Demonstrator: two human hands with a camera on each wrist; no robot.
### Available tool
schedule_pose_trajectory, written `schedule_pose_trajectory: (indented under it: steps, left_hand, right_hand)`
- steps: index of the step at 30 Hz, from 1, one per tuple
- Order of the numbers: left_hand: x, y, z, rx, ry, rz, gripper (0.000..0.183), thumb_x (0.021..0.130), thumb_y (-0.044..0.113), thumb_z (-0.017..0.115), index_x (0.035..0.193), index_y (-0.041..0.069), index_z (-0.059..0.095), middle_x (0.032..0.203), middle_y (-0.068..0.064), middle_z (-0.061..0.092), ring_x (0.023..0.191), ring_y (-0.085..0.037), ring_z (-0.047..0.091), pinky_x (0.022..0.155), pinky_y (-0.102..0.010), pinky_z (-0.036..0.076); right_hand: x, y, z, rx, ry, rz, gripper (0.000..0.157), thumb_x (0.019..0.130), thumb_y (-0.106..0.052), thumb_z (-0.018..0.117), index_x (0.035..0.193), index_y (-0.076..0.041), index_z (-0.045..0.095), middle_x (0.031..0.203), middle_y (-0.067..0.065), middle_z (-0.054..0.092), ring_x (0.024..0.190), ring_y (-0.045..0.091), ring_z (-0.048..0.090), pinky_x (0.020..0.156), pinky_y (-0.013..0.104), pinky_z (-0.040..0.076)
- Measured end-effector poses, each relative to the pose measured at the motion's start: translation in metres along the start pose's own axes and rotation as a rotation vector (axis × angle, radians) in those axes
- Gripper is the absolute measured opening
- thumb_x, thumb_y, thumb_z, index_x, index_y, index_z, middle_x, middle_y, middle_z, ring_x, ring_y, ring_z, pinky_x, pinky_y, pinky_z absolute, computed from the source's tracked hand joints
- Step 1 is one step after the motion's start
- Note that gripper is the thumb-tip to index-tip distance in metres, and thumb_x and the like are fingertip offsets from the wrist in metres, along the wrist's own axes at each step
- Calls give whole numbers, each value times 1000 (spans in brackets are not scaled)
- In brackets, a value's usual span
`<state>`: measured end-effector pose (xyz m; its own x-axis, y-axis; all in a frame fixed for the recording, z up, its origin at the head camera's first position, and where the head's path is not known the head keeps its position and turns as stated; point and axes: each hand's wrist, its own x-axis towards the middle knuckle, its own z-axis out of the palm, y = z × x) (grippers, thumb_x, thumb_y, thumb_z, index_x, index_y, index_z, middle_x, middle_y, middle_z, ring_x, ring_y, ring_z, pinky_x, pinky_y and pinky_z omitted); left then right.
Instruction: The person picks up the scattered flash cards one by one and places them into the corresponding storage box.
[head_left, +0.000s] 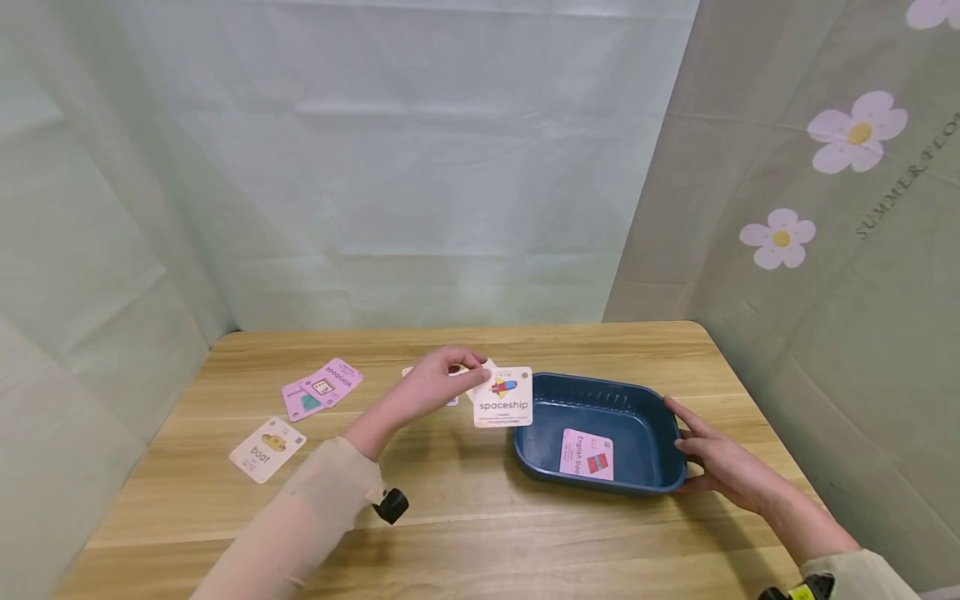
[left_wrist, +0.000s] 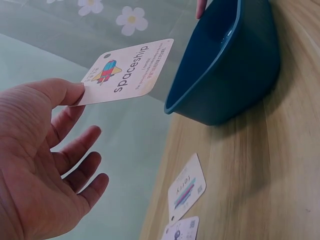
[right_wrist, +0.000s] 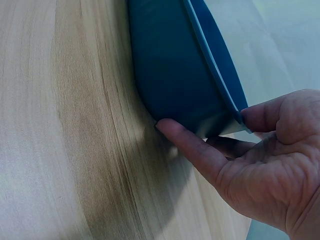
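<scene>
Between thumb and index finger, my left hand [head_left: 437, 387] pinches a corner of a white spaceship card [head_left: 504, 410]. In the head view the card overlaps the left rim of a dark blue plastic basin [head_left: 643, 446]. A pink "English book" card [head_left: 587, 455] lies inside the basin. At the basin's right end, my right hand [head_left: 726, 471] holds it, thumb at the rim and fingers against the outer wall. Under the left hand on the table lie a ferry card [left_wrist: 187, 189] and another white card [left_wrist: 184, 228], the latter partly out of frame.
Left on the wooden table [head_left: 450, 550] lie a boat card [head_left: 267, 450] and pink cards, a storybook card [head_left: 335, 382] overlapping another [head_left: 303, 402]. A pale curtain [head_left: 420, 183] hangs behind the table, with a flowered one [head_left: 810, 333] at the right.
</scene>
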<state>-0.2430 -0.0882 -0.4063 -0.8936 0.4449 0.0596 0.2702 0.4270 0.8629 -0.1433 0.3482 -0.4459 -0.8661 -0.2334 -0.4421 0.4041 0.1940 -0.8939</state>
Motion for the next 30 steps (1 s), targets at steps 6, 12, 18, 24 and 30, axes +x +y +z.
schedule_pose_trajectory:
  steps: [6, 12, 18, 24, 30]
  left_hand:
    - [3, 3, 3, 1, -1, 9, 17, 96, 34, 71, 91, 18, 72, 130, -4, 66, 126, -28, 56, 102, -49, 46]
    - [7, 4, 7, -9, -7, 12, 16, 96, 33, 71, 90, 18, 71, 129, -4, 66, 125, -28, 57, 100, -48, 47]
    - [9, 8, 10, -16, -12, 17, 17, 97, 32, 71, 89, 17, 71, 130, -7, 66, 125, -28, 57, 100, -47, 47]
    - [11, 10, 13, -22, -14, 26, 16, 96, 32, 72, 89, 17, 72, 128, -6, 67, 126, -27, 57, 104, -49, 46]
    - [14, 11, 17, -7, -14, 33, 16, 96, 33, 72, 90, 19, 73, 127, -3, 67, 126, -26, 55, 107, -49, 43]
  right_hand:
    - [0, 0, 0, -1, -1, 2, 70, 109, -5, 30, 165, -29, -5, 162, 22, -32, 144, 60, -3, 90, 65, 51]
    - [0, 1, 0, -1, -3, -3, 70, 109, -5, 31, 165, -29, -5, 162, 22, -32, 144, 60, -4, 90, 65, 51]
    - [1, 2, -1, -9, -1, -6, 70, 109, -6, 31, 165, -30, -5, 162, 21, -32, 144, 60, -4, 90, 66, 51]
    - [1, 2, -1, -10, 0, -3, 70, 109, -6, 31, 165, -30, -4, 162, 21, -32, 145, 60, -4, 90, 66, 51]
    - [0, 2, 0, -14, -1, -7, 70, 109, -5, 31, 165, -29, -4, 163, 21, -31, 145, 59, -4, 90, 66, 51]
